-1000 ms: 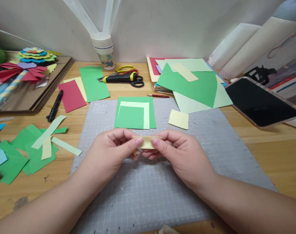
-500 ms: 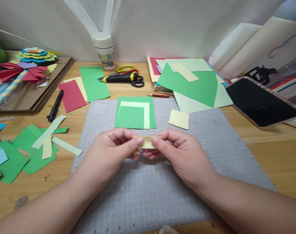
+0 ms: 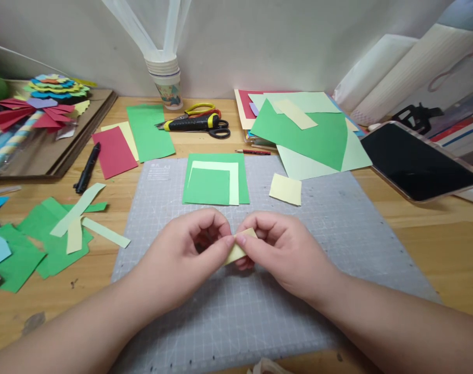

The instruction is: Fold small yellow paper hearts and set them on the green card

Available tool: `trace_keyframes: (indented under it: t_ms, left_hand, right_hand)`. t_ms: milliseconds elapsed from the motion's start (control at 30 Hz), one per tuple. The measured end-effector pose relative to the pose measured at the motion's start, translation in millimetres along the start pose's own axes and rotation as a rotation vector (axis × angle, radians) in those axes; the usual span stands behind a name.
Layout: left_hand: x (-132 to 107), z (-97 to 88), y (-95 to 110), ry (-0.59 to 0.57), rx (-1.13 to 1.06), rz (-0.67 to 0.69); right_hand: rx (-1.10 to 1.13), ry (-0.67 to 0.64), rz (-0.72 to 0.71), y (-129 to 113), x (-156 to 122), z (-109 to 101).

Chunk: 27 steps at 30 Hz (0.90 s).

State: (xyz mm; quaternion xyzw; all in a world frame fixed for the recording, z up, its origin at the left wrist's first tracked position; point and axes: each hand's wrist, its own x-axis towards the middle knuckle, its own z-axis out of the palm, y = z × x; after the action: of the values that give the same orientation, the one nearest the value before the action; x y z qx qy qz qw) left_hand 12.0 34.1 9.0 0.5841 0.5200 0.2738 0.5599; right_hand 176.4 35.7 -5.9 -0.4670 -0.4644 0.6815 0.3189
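A small folded piece of pale yellow paper (image 3: 235,253) is pinched between both hands above the grey cutting mat (image 3: 221,322). My left hand (image 3: 197,236) is closed, its thumb tip and curled fingers at the paper's left part. My right hand (image 3: 281,244) is closed too, with its thumb pressing on the paper from above and its fingers beneath. Much of the paper is covered by the thumbs. Just beyond the hands lie stacked green squares (image 3: 209,186) with a light green square (image 3: 234,179) between them. To their right is a loose pale yellow square (image 3: 285,189).
Paper scraps (image 3: 61,249) and a black pen (image 3: 87,169) lie at left. Behind the mat are a black-yellow cutter (image 3: 189,123), scissors (image 3: 220,130), a pencil (image 3: 254,152) and paper cups (image 3: 168,91). A paper pile (image 3: 306,135) and a tablet (image 3: 419,161) are at right.
The yellow paper has turned from level to slanting, its right end higher, and sits slightly lower. My thumbs have come together near its middle.
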Motion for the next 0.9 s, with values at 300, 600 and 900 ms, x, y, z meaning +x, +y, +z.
trace_keyframes:
  t_ms: [300,600,900]
  left_hand:
    - [-3,-1.7,-3,-0.048,0.006,0.072]
    - [0,-5.0,-7,0.119,-0.094,0.062]
    - [3,-8.1,-11,0.095,-0.234,0.034]
  right_hand:
    - [-0.03,-0.026,-0.104,1,-2,0]
    - [-0.009,0.067,-0.123,0,3,-5]
    - [0.08,0.016,-0.138,1,3,-2]
